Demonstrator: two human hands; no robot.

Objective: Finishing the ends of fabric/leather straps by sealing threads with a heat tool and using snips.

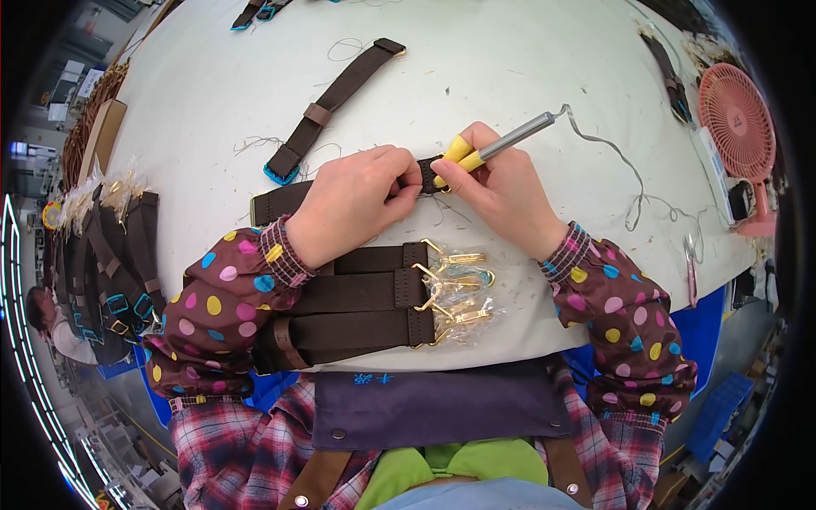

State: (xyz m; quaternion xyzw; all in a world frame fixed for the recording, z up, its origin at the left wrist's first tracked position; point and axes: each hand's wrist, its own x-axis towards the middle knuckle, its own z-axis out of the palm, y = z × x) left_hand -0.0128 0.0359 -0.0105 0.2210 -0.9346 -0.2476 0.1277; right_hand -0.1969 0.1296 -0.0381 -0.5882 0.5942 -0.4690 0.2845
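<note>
My left hand (361,195) is closed on a dark brown webbing strap (280,202), pressing its stitched end against the table. In my right hand (506,187) is a corded pen-shaped tool (520,136) with a grey handle and a yellow front part, gripped like a pen. A yellow cover sits on one right fingertip. The tool's tip is beside the strap's end; whether it touches cannot be told. Below my hands lie several finished-looking straps (357,293) with gold metal hooks (463,285) in clear plastic. Another strap (340,98) with a blue-edged buckle lies beyond.
A pile of straps (110,255) hangs at the table's left edge. At the right stand a pink fan (738,127) and a strap (667,76). Pink-handled snips (689,272) lie near the right edge. The tool's grey cord (608,144) trails right across the white table (527,51); loose threads are scattered about.
</note>
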